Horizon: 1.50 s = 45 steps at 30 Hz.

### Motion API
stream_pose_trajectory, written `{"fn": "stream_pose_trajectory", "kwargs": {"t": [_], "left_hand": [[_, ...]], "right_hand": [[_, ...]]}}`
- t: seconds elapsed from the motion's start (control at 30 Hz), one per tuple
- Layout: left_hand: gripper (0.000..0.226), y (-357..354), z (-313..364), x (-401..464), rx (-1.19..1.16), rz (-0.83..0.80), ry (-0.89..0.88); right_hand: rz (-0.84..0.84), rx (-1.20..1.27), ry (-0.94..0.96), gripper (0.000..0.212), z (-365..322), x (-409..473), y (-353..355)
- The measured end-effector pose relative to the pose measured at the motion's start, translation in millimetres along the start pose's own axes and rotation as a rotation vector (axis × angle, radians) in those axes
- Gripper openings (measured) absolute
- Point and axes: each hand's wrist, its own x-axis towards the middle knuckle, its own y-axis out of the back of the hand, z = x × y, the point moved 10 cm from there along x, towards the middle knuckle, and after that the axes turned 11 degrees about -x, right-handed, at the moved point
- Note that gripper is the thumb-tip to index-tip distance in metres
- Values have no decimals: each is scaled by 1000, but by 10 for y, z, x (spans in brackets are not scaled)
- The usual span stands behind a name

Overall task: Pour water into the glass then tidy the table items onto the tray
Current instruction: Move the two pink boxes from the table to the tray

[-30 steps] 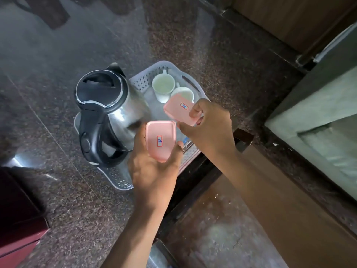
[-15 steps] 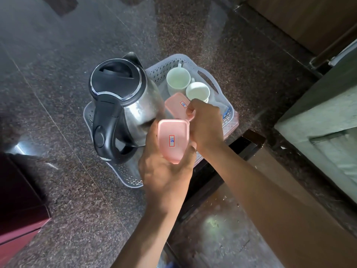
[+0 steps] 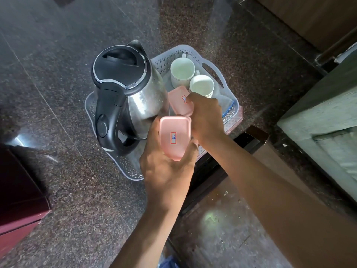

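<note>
My right hand (image 3: pixel 205 117) has come down over the last second and now presses its pink lidded box (image 3: pixel 180 102) low into the grey perforated tray (image 3: pixel 193 53), between the steel kettle (image 3: pixel 123 95) and the two white cups (image 3: pixel 182 71), fingers wrapped over its near end. My left hand (image 3: pixel 168 161) grips the second pink box (image 3: pixel 174 137) just above the tray's near edge, not yet set down. So the tidying looks nearly finished; one box remains. Its red-bordered sticker reads "18" sideways; the other sticker is half covered and unreadable. The tray rests on the dark speckled bench (image 3: pixel 251 55).
</note>
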Motion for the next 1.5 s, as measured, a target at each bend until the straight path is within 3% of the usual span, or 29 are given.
{"fn": "stream_pose_trajectory", "kwargs": {"t": [0.37,0.47,0.53,0.6,0.7,0.8,0.9,1.07,1.3,1.5], "left_hand": [[86,116,-56,-36,158,86,-15],[87,64,-51,-42,147,78,-11],[87,6,-37,-34,171,57,-21],[88,-58,-3,-34,198,34,-55],[102,-173,1,0,236,-32,-61],[113,-316,-36,44,195,-191,-32],[120,-369,30,104,203,-294,-63],[113,-461,11,134,229,-416,-90],[102,-316,-83,123,94,-361,-100],[52,217,36,-130,135,-143,-179]], "right_hand": [[-142,-156,91,52,-41,-19,-21],[-69,-159,69,37,81,-62,170],[-19,-29,51,24,199,-110,306],[-125,282,17,20,306,-154,318],[-480,669,109,26,193,-305,247],[-667,696,356,55,33,-511,370],[-717,540,493,61,32,-600,485],[-635,469,458,53,176,-538,577],[-407,560,278,37,519,-374,726],[-86,540,70,32,685,-262,791]]}}
